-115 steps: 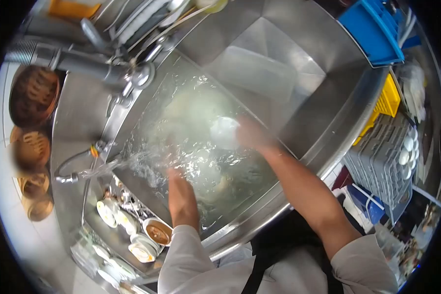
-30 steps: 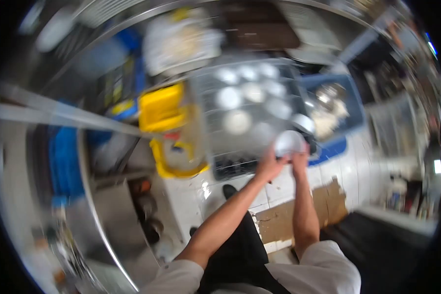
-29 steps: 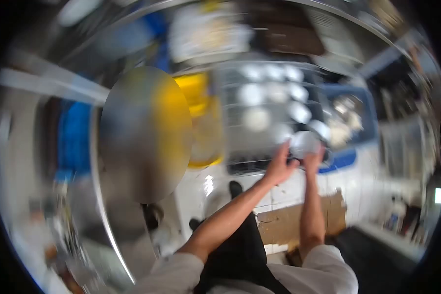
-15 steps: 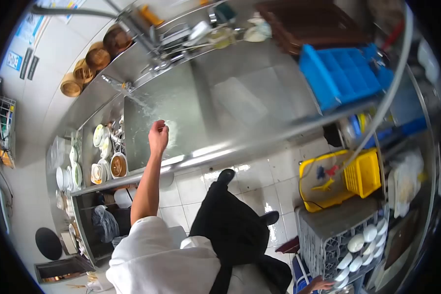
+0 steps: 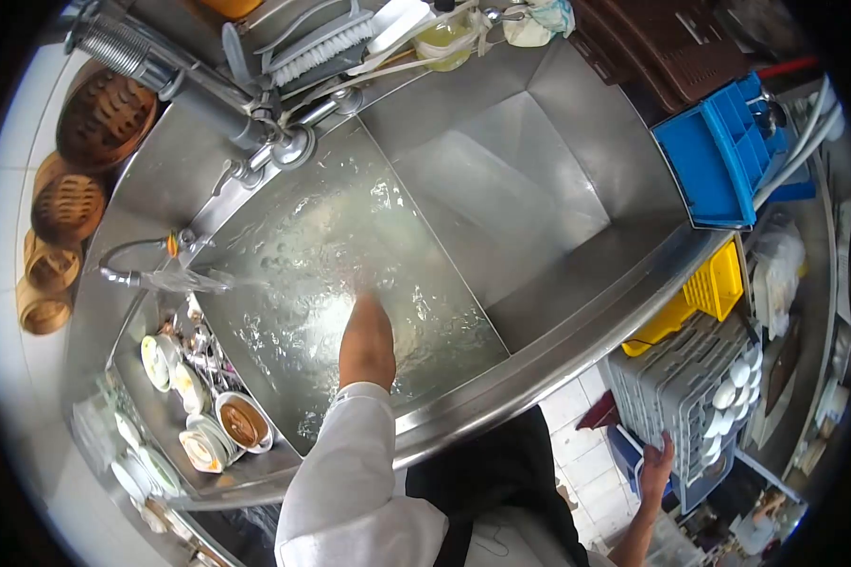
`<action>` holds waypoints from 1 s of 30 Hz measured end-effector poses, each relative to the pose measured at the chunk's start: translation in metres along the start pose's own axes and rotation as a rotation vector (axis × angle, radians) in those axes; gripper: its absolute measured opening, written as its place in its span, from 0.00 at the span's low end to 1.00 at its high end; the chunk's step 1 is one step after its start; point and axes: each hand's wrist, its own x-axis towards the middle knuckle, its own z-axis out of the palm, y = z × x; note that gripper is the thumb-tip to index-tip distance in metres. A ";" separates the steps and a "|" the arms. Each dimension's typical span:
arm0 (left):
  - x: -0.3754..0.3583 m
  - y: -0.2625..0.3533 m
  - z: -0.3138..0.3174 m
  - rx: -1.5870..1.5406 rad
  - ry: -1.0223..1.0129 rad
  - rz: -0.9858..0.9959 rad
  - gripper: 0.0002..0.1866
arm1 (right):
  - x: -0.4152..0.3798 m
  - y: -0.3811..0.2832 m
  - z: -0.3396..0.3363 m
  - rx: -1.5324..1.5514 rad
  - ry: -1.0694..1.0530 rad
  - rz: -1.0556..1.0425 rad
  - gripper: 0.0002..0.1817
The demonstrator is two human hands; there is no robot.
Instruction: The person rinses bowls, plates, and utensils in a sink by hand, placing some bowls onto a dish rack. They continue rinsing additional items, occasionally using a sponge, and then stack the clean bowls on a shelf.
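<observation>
My left hand (image 5: 357, 282) is under the cloudy, rippling water of the filled sink basin (image 5: 298, 236); its fingers are hidden, and only the wrist and forearm show. A small tap (image 5: 123, 276) pours water into this basin from the left. My right hand (image 5: 656, 465) hangs low at the right, fingers apart and empty, beside a grey dish rack (image 5: 681, 378) with white bowls (image 5: 730, 392). Left of the water, used plates (image 5: 191, 387), cutlery (image 5: 199, 342) and an oval dish of brown sauce (image 5: 243, 421) sit in a steel compartment.
A second steel basin (image 5: 501, 189) adjoins the water on the right. Beyond it are a blue divided tray (image 5: 719, 156), brown crates (image 5: 657, 42) and a yellow basket (image 5: 714, 283). Bamboo steamers (image 5: 68, 205) line the left wall. A brush (image 5: 321, 55) lies behind a large tap (image 5: 291, 146).
My view has moved closer to the sink. My left hand, above the water before, has gone down into it. My right hand has come further into view beside the rack.
</observation>
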 end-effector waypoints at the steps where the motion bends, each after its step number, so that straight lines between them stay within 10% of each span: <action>1: -0.004 -0.001 0.001 -0.008 0.001 0.002 0.26 | 0.001 -0.038 0.002 -0.005 -0.017 -0.013 0.24; 6: 0.001 -0.004 0.005 -0.066 0.022 0.060 0.25 | -0.006 -0.242 0.042 0.267 -0.203 -0.173 0.20; 10: 0.007 0.000 -0.020 0.175 0.040 0.364 0.23 | -0.020 -0.366 0.113 0.594 -0.746 -0.415 0.20; 12: 0.002 0.000 -0.052 -0.378 -0.002 -0.064 0.22 | -0.016 -0.403 0.170 0.487 -0.944 -0.556 0.27; 15: -0.020 -0.065 -0.074 -0.879 0.085 -0.016 0.23 | -0.014 -0.442 0.283 0.610 -0.764 -0.601 0.44; 16: -0.023 -0.072 -0.080 -0.578 0.064 0.101 0.27 | -0.012 -0.455 0.322 0.574 -0.707 -0.647 0.49; 18: -0.056 0.009 -0.115 -1.036 -0.088 -0.297 0.27 | -0.001 -0.483 0.335 0.603 -0.954 -0.554 0.37; 19: -0.056 0.011 -0.127 -1.228 -0.276 -0.423 0.28 | 0.002 -0.480 0.343 0.501 -0.759 -0.619 0.32; 23: -0.056 0.026 -0.172 -0.566 -0.407 0.101 0.30 | 0.019 -0.423 0.226 0.161 0.000 -0.906 0.28; 24: -0.046 0.011 -0.176 -0.340 -0.361 0.327 0.30 | 0.027 -0.402 0.174 0.318 -0.153 -0.683 0.30; 27: -0.046 -0.022 -0.182 -0.178 0.250 0.381 0.16 | 0.060 -0.275 0.065 0.510 0.399 -0.311 0.36; 30: -0.060 -0.050 -0.144 0.182 0.092 0.254 0.19 | 0.092 -0.075 0.000 0.287 0.920 0.069 0.29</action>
